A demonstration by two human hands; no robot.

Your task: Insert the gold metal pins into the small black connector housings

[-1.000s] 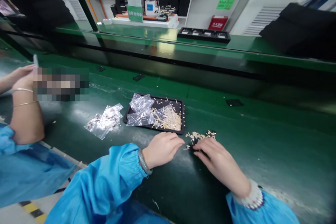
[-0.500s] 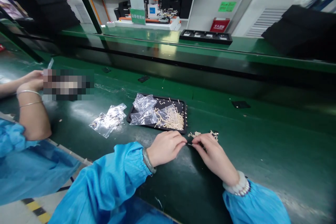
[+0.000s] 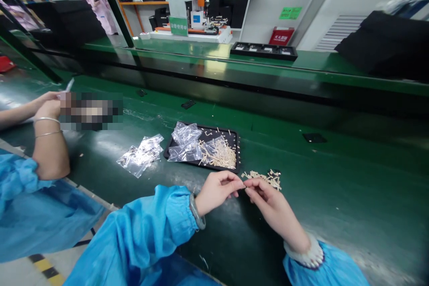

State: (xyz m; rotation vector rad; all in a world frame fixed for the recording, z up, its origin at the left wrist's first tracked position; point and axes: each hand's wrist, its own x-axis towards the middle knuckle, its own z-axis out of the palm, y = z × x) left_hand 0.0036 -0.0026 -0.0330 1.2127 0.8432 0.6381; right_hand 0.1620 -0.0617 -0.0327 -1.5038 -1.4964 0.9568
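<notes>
Just in front of the black tray [image 3: 231, 136]'s near right corner, our left hand [image 3: 217, 191] presses thumb and fingertip together, meeting the fingertips of our right hand [image 3: 275, 205]; we cannot tell what either pinches. The loose pile of beige strips [image 3: 263, 178] lies just right of the tray, beside our right fingers. Clear zip bags [image 3: 142, 154] lie left of it.

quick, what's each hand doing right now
Left hand: fingertips pinched; whether it holds anything can't be told.
Right hand: fingertips nearly closed, meeting the left's; any piece between is too small to tell.
</notes>
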